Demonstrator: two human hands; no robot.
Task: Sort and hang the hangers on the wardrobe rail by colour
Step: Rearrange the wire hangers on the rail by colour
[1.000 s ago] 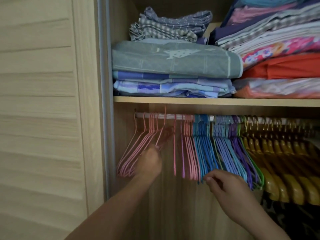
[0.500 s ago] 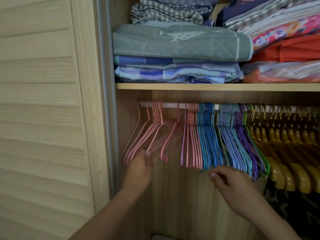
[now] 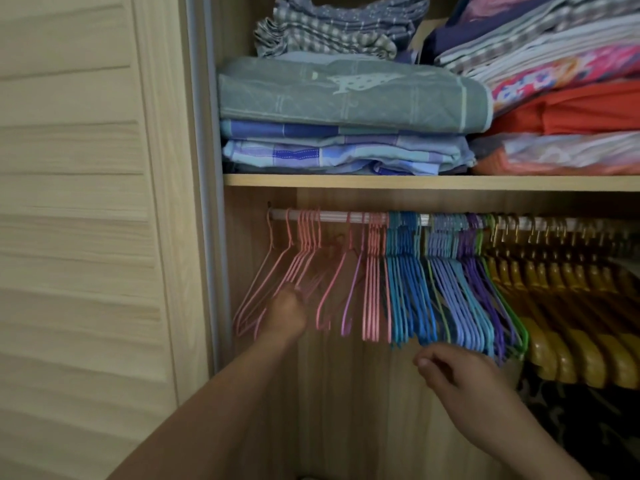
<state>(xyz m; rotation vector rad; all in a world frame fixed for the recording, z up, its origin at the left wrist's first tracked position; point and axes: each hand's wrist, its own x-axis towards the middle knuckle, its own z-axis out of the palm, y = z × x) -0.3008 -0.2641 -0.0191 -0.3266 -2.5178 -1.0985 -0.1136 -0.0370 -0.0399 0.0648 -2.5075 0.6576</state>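
Step in hand, as judged: grouping the pink wire hangers (image 3: 304,271) at the left end of the white wardrobe rail (image 3: 336,216). The left hand (image 3: 285,315) is closed around the lower wires of that pink bunch. The right hand (image 3: 453,370) hangs just below the blue wire hangers (image 3: 408,289), fingers loosely curled, grasping nothing. One purple wire hanger (image 3: 353,292) hangs on the rail among the pinks, left of the blues; the next move likely calls for lifting it to the purple wire group (image 3: 474,271) further right along the rail. Room: gaps on the rail around the stray; the wardrobe side panel (image 3: 242,271) bounds the rail's left end; the yellow wooden hangers (image 3: 554,306) crowd the right.
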